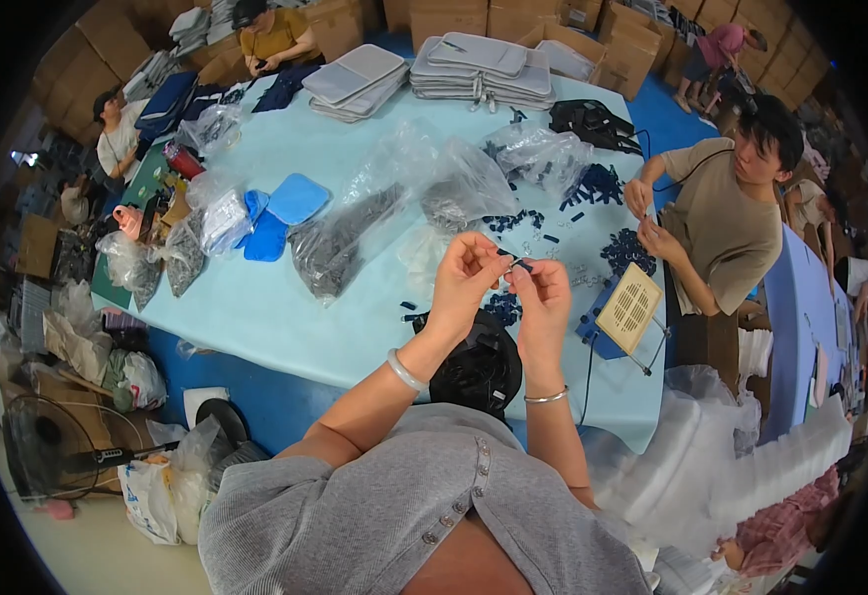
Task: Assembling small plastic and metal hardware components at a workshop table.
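Note:
Above the near side of the pale blue table (255, 322), my left hand (462, 286) and my right hand (541, 302) meet fingertip to fingertip. Both are closed in a pinch on a small dark blue strap piece (521, 265); a bit of something shiny shows by it, too small to make out. Just behind my right hand lies a small heap of similar dark blue pieces (502, 308). Small metal-looking parts (581, 277) are scattered to the right. A black cloth item (476, 369) sits between my forearms at the table's near edge.
Clear plastic bags of dark parts (340, 248) fill the middle. Blue pouches (298, 198) lie left, grey cases (479, 74) are stacked at the back. A beige-panelled device (628, 309) with a cord stands right, near a co-worker (722, 213) handling something small. Left floor holds a fan (47, 446).

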